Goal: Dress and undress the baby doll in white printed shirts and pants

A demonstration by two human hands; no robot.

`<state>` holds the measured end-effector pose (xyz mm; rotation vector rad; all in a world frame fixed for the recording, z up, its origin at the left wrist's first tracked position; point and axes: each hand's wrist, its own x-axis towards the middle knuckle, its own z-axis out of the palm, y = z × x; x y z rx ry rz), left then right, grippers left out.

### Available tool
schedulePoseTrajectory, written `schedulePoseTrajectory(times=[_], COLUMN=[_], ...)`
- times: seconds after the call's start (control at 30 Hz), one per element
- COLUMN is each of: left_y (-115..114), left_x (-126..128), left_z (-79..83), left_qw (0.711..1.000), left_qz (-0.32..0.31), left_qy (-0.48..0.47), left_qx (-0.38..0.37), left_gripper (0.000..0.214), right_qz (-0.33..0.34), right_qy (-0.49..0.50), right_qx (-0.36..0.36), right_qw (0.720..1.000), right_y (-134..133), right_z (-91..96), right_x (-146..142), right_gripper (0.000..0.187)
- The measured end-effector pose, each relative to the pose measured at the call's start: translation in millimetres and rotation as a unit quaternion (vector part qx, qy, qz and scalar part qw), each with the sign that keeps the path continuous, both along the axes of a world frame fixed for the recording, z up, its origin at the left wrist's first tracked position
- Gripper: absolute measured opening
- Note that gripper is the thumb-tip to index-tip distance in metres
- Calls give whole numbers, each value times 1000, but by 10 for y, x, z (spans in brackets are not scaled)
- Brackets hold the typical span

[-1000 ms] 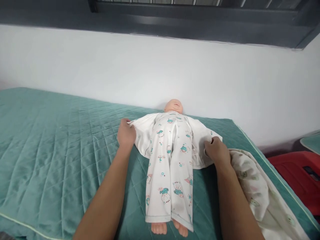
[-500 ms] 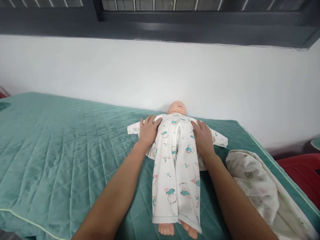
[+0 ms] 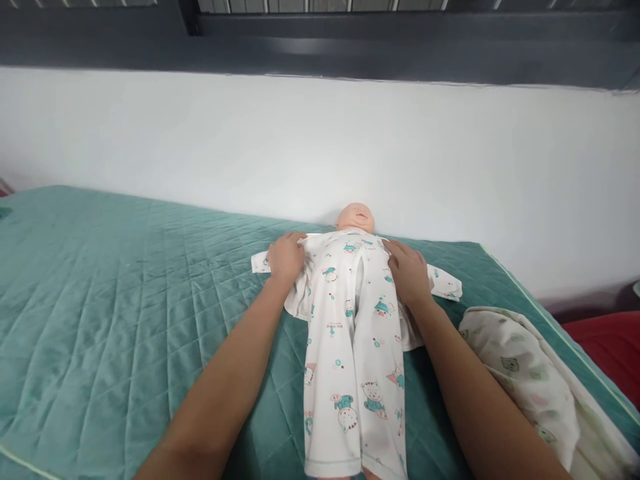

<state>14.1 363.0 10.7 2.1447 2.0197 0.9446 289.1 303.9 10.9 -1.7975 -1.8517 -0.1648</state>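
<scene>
A baby doll lies on its back, head toward the wall. Over its body is a white long-sleeved shirt, spread wide, and white trousers with cat prints lie on top along the legs. My left hand is closed on the shirt near the left sleeve, fingers bent over the cloth. At the opposite shoulder, my right hand pinches the shirt beside the trousers' waist. Its fingertips are partly hidden. The doll's feet are mostly cut off at the bottom edge.
A green quilted cover lies under everything. To the right is a bunched white cloth with bear prints, near my right forearm. A red object stands beyond the edge. The white wall rises just behind the doll's head.
My left hand has shifted left and its fingers have curled onto the shirt. The shirt is drawn slightly wider on both sides. The view has moved, so the doll's feet sit lower.
</scene>
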Motion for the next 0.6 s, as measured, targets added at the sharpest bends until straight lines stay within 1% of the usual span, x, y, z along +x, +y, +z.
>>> schedulePoseTrajectory(times=[0.1, 0.17, 0.27, 0.33, 0.43, 0.5, 0.57, 0.6], left_y=[31, 28, 2, -13, -25, -29, -33, -34], left_x=[-63, -79, -88, -96, -102, -92, -72, -62], left_z=[-25, -40, -55, -59, -61, -65, -73, -78], left_qw=[999, 999, 999, 1000, 993, 984, 977, 976], left_qz=[19, 19, 13, -13, -106, -165, -193, -194], left_qy=[-38, -44, -37, -24, 8, 38, 70, 84], left_qx=[-17, -17, -12, 4, 47, 60, 54, 49], left_gripper=[42, 43, 44, 47, 54, 58, 61, 62], right_qz=[-20, -48, -113, -132, -119, -94, -38, -3], right_qy=[-43, -50, 1, 30, 17, -24, -87, -115], right_qx=[-4, -8, -18, -27, -20, 4, 18, 15], right_qw=[999, 998, 993, 990, 993, 995, 995, 993], right_y=[-49, -72, -67, -43, -12, -12, -27, -37], right_z=[4, 10, 8, -3, -12, -4, 9, 14], right_x=[28, 90, 221, 285, 277, 208, 120, 79], right_gripper=[53, 55, 51, 48, 48, 47, 47, 49])
